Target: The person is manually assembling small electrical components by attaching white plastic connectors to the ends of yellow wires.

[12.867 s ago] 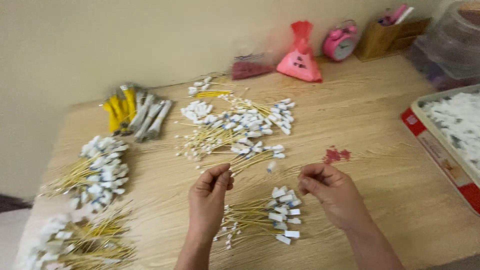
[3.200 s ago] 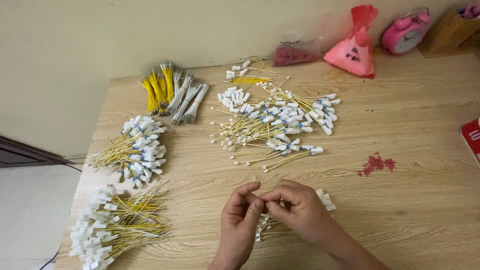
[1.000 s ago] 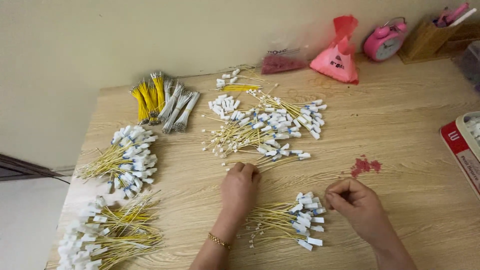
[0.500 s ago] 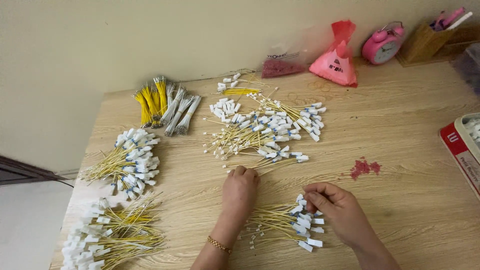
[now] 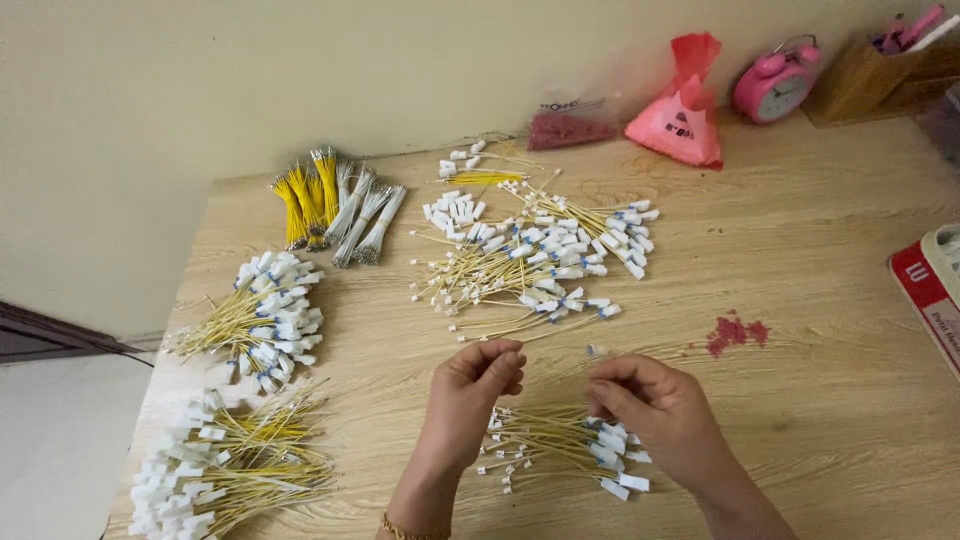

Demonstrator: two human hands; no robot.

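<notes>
Near the front edge of the tabletop [image 5: 820, 300], both hands pinched shut on one thin yellow wire [image 5: 555, 362] stretched crosswise between left hand [image 5: 472, 400] and right hand [image 5: 655, 405]; just beneath, small wire bundle [image 5: 560, 450], nearer the right.

A small bundle of yellow wires [image 5: 555, 448] with white tagged ends lies flat on the wooden table beneath both hands.

A pink alarm clock [image 5: 775, 85] stands beside a pink bag [image 5: 683, 110].
</notes>
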